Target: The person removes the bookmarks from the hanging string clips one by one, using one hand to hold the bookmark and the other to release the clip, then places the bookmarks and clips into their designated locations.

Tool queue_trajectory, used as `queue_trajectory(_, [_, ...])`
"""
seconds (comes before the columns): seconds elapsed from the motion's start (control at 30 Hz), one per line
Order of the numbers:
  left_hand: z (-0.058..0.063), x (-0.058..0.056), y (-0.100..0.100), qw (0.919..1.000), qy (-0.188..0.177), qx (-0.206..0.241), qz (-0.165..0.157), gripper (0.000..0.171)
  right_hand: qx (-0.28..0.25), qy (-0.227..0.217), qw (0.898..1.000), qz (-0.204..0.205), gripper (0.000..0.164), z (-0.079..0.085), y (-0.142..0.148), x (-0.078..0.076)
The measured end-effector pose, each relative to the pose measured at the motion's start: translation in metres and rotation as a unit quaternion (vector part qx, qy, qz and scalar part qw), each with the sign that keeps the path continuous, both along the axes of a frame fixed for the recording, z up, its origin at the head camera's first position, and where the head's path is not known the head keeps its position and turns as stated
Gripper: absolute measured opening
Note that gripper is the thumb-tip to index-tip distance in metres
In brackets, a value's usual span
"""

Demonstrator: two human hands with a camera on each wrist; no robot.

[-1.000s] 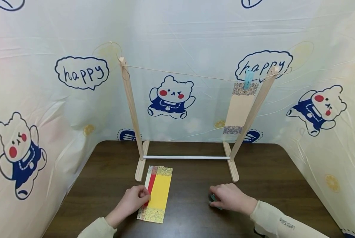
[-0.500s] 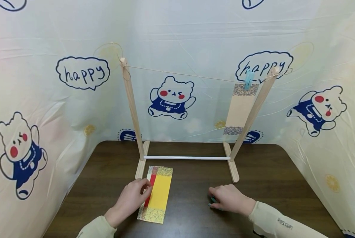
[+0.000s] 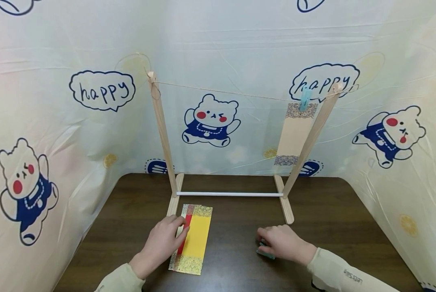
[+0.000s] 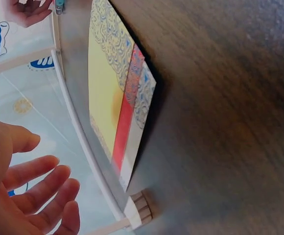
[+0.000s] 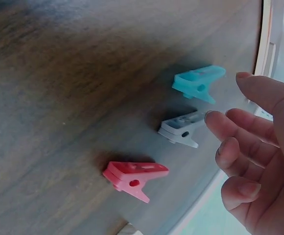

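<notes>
My left hand (image 3: 164, 238) is over the left side of a fanned stack of paper cards, its fingers loosely bent and holding nothing. A yellow card (image 3: 197, 237) lies on top, with a red card (image 4: 123, 125) and a white card (image 4: 131, 156) showing along its edge; all have patterned ends. My right hand (image 3: 283, 243) hovers low over the table, fingers loosely curled. In the right wrist view, its thumb and fingertips are close to a teal clothespin (image 5: 199, 83) and a grey clothespin (image 5: 181, 128). A red clothespin (image 5: 134, 177) lies farther off.
Behind the hands stands a wooden frame with a left post (image 3: 163, 134), a right post (image 3: 314, 138) and a white crossbar (image 3: 228, 194). String (image 3: 221, 90) runs between the posts. A blue clothespin (image 3: 306, 99) holds a beige card (image 3: 295, 136) on it, near the right post.
My left hand has shifted slightly away from me along the cards, and its fingers have loosened. My right hand stays almost in place, with the teal clothespin under it showing a little more.
</notes>
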State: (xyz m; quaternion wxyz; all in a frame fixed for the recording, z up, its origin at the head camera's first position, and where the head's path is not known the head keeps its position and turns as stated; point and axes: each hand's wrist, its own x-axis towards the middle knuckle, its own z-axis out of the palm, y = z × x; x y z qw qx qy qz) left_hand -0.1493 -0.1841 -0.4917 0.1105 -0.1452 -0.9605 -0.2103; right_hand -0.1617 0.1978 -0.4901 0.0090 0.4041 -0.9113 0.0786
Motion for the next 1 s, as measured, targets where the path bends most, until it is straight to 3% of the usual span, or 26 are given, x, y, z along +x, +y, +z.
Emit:
queue_trajectory(0.3, [0.003, -0.003, 0.003, 0.9945, 0.098, -0.017, -0.033, 0.015, -0.037, -0.004, 0.999, -0.019, 0.018, 0.01, 0.003, -0.005])
queue_trajectory(0.53, [0.013, -0.006, 0.009, 0.9954, 0.073, -0.057, -0.021, 0.031, -0.061, 0.013, 0.997, -0.041, 0.016, 0.028, 0.007, -0.006])
queue_trajectory(0.67, [0.019, -0.009, 0.013, 0.9942, 0.082, -0.064, -0.028, 0.038, -0.065, 0.043, 0.996, -0.051, 0.015, 0.035, 0.01, -0.007])
queue_trajectory(1.0, [0.032, -0.015, 0.024, 0.9918, 0.103, -0.064, -0.039, 0.023, -0.081, 0.106, 0.989, -0.057, 0.013, 0.058, 0.014, -0.012])
